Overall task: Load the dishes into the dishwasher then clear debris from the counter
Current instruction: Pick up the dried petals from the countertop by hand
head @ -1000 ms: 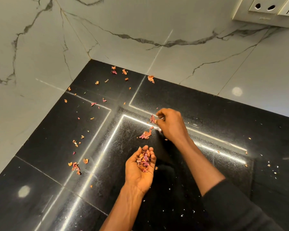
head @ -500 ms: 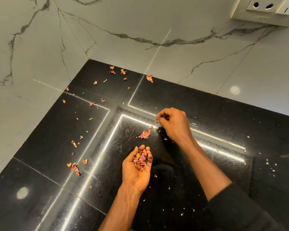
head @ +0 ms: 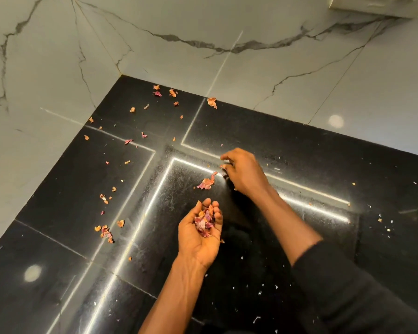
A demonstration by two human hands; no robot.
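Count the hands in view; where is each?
2. The left hand lies palm up above the black counter, cupping pink peel flakes. The right hand is beyond it, curled down at the counter beside a loose flake clump. None seems hidden.

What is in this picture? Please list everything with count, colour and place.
counter: one, glossy black, fills the lower picture.
wall tiles: several, grey-white, dark-veined, behind and left of counter.
socket plate: one, white, top right, cut off.
loose scraps: many, orange and pink, scattered on the counter's far left.
small heap: one, pink-orange, mid-counter.
white specks: many, white, counter's right side.
held scraps: a handful, pink, in the upturned palm.
left hand: palm up, cupped round held scraps.
right hand: fingers curled at the counter; pinch unclear.
sleeve: one, black, right forearm.
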